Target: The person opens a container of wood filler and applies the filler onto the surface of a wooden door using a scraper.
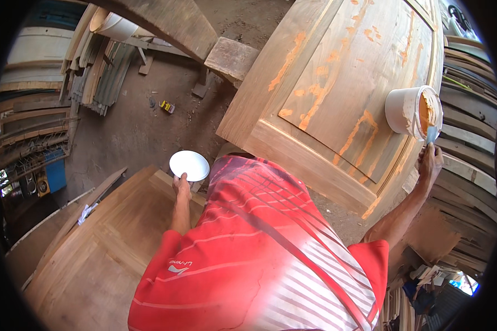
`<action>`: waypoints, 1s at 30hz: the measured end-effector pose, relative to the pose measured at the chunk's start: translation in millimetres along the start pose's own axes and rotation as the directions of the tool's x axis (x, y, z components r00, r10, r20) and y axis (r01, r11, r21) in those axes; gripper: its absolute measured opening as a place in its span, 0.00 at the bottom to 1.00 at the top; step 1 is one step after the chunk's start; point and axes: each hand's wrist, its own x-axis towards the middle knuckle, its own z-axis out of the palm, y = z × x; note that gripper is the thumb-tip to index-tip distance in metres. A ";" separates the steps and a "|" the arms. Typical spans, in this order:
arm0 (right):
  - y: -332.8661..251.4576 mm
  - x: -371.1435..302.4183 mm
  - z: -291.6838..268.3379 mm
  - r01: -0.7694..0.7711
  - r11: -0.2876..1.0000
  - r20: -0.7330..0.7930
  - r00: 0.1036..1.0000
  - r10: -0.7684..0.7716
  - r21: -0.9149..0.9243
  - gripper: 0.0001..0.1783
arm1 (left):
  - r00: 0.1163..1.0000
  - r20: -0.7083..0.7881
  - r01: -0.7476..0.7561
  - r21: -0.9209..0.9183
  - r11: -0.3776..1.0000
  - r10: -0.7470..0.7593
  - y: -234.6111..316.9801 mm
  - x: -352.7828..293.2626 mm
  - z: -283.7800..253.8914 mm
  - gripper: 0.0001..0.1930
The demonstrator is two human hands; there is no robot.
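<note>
In my left hand (182,187) I hold a round white lid (189,165) by its near edge, out over the floor. My right hand (430,161) grips a putty knife (431,134) whose blade reaches the mouth of a white bucket (402,110). Orange filler (425,110) coats the bucket's inside wall. The bucket stands on the right part of a wooden panelled door (337,83), which lies in front of me. Streaks and patches of orange filler run along the door's joints and panel. The fingers of my right hand are partly hidden by the hand itself.
Another wooden door (110,259) lies at the lower left. A wooden beam (165,22) and block (232,58) stand left of the filled door. Curved boards (469,127) are stacked along the right. A small yellow packet (167,107) lies on the floor; planks (102,71) lean at the upper left.
</note>
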 end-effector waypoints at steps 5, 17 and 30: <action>25.8 -63.0 17.9 -0.109 0.979 -0.045 0.992 0.119 0.173 0.15 | 1.000 0.009 -0.021 0.070 0.997 0.020 -21.4 22.4 -21.8 0.19; -75.4 -216.4 193.2 -0.185 0.943 0.617 0.787 -0.026 0.276 0.13 | 0.994 -0.041 -0.090 0.143 0.986 0.096 -1.7 32.4 -30.1 0.17; -103.2 -222.2 327.3 0.934 0.343 0.772 0.289 -0.566 -0.098 0.18 | 0.999 -0.046 -0.010 0.044 0.999 0.012 -69.1 23.6 -78.4 0.23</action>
